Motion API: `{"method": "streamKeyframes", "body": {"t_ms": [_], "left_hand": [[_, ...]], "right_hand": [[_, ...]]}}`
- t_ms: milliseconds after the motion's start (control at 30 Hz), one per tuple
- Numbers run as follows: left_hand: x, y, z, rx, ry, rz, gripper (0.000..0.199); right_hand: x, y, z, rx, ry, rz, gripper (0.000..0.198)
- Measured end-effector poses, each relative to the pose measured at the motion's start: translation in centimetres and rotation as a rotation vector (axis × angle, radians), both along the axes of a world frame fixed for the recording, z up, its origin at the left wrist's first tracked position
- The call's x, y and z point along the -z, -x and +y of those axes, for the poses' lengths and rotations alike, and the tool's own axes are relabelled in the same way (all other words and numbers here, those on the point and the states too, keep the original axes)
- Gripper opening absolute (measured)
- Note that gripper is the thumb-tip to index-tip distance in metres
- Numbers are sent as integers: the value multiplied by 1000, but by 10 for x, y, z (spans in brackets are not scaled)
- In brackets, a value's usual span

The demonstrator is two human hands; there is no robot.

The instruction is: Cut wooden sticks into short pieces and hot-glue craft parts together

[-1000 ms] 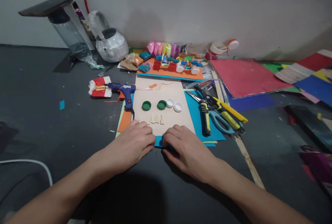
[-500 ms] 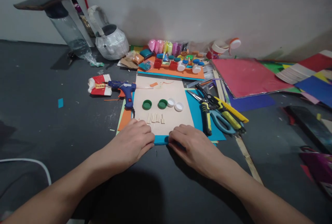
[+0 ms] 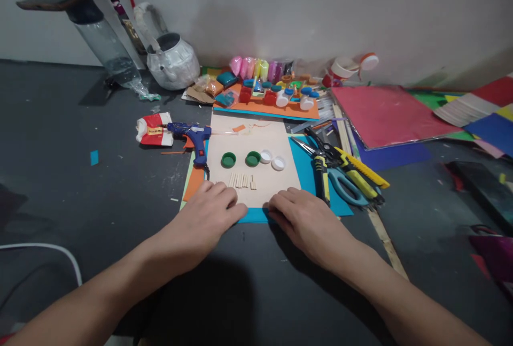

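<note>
My left hand (image 3: 212, 207) rests on the near left corner of the pale board (image 3: 256, 137), fingers loosely bent and thumb stretched out over the blue sheet (image 3: 253, 216) under it. At the near right corner lies my right hand (image 3: 302, 215), its fingers loosely curved on the board's edge; nothing shows in either hand. Just beyond the hands is a row of short wooden sticks (image 3: 239, 181). Behind that sit two green bottle caps (image 3: 228, 160) and two white caps (image 3: 278, 163). A blue glue gun (image 3: 197, 143) lies by the board's left edge, nozzle on a red-and-white packet (image 3: 154, 129).
To the right lie scissors (image 3: 347, 188), a pair of yellow-black handled pliers (image 3: 321, 177) and a yellow cutter (image 3: 363, 167). Small cap-and-stick pieces (image 3: 282, 98) stand on orange sheets behind. A kettle (image 3: 172, 62) and an upturned bottle (image 3: 106, 49) are at back left.
My left thumb has moved out to the right, away from the fingers. The right hand has shifted slightly right along the edge. The view has tilted a little; the objects stay put.
</note>
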State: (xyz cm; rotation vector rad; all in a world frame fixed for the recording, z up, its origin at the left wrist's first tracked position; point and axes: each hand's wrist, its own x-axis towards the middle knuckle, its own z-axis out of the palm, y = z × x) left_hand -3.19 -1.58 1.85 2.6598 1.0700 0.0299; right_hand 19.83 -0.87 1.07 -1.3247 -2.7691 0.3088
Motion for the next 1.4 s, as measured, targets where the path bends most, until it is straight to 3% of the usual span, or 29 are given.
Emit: {"method": "streamKeyframes", "body": {"t_ms": [133,267,367,533,867,1000,1200,1400], "left_hand": [[-1,-4,-2,123,-89,56,24],[1,-9,-6,138,-141,95,22],[3,-11,-12,128,-176,138,27],[7,-12,-29,82,-214,181,34],[12,16,-65,-109,-339,217,42],[13,25,-69,-172,-333,183,40],[14,25,-67,-176,-334,134,36],[18,25,-69,-175,-374,99,36]], "right_hand": [[-6,6,-5,-172,-154,7,18],[-9,14,-21,-288,-204,-28,21],[-3,13,-38,-223,-236,-94,24],[7,7,-60,-55,-206,-100,54],[6,2,-65,47,-260,-90,42],[2,16,-65,62,-282,-131,38],[3,57,-64,-10,-202,-21,60],[5,24,-62,97,-210,-90,49]]}}
